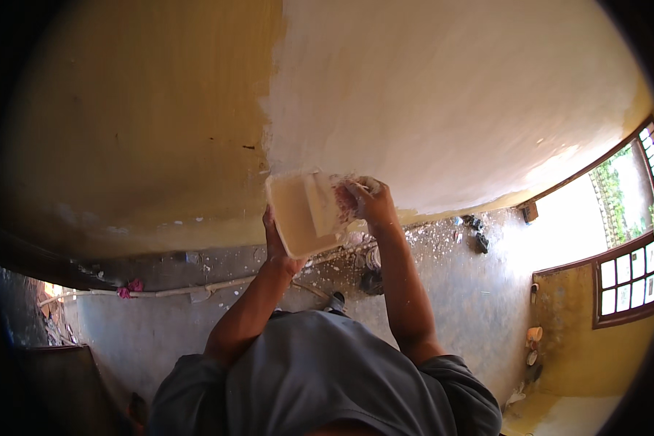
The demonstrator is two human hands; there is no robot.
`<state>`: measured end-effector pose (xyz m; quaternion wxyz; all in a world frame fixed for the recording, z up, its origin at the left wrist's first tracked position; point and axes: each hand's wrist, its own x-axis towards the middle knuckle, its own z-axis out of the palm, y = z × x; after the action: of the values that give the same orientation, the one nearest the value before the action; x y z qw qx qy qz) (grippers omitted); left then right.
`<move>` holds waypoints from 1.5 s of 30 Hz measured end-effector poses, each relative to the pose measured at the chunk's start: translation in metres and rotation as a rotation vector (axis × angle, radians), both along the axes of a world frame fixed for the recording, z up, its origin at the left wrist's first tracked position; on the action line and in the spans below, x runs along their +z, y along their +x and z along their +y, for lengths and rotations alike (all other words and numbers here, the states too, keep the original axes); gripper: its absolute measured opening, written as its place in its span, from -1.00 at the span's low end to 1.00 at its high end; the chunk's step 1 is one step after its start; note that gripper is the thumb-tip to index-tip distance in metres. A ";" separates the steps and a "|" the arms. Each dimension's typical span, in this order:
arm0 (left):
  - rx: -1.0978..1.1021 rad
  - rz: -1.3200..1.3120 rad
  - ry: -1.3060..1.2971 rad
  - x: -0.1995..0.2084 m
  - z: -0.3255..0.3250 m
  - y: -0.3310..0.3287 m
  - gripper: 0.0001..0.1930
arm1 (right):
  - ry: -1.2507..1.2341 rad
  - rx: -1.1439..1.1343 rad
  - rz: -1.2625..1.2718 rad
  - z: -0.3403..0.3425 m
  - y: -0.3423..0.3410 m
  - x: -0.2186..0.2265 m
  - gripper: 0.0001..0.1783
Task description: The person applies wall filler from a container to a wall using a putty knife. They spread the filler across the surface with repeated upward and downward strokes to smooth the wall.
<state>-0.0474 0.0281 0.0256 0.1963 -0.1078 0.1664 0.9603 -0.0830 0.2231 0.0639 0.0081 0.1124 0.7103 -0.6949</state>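
Observation:
My left hand [280, 243] grips a pale rectangular plastic tub [274, 211] from its left and lower side, holding it up in front of the wall. Whitish paint or paste coats the tub's inside. At the tub's right side, my right hand [372, 202] is closed, its fingers smeared white. Under those fingers lies a pale, flat, white-smeared thing [333, 207] with reddish-brown patches; its kind is not clear. The wall [414, 94] right of the tub bears a whitish coat, while yellow-brown wall [152, 94] shows to the left.
White splatters dot the grey floor [458, 283]. A long pale pole [174, 289] lies along the wall's foot, with a pink cloth [133, 288] on it. Dark items [479, 240] lie by the wall at right. Beyond are a bright doorway [567, 221] and a barred window [628, 280].

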 end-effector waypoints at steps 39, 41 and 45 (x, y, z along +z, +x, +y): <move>0.060 0.069 -0.081 -0.018 -0.064 0.017 -0.27 | -0.520 -0.396 0.487 0.150 -0.096 0.182 -0.85; 0.049 0.055 -0.078 -0.016 -0.054 0.013 -0.27 | -0.492 -0.246 0.545 0.221 -0.119 0.220 -0.86; 0.036 0.063 -0.071 -0.016 -0.062 0.015 -0.28 | -0.381 -0.305 0.677 0.170 -0.105 0.339 -0.95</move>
<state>-0.0321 -0.0341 0.0092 0.1696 -0.0873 0.2047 0.9601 -0.1880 0.3929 0.4034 -0.3082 -0.0218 0.5066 -0.8049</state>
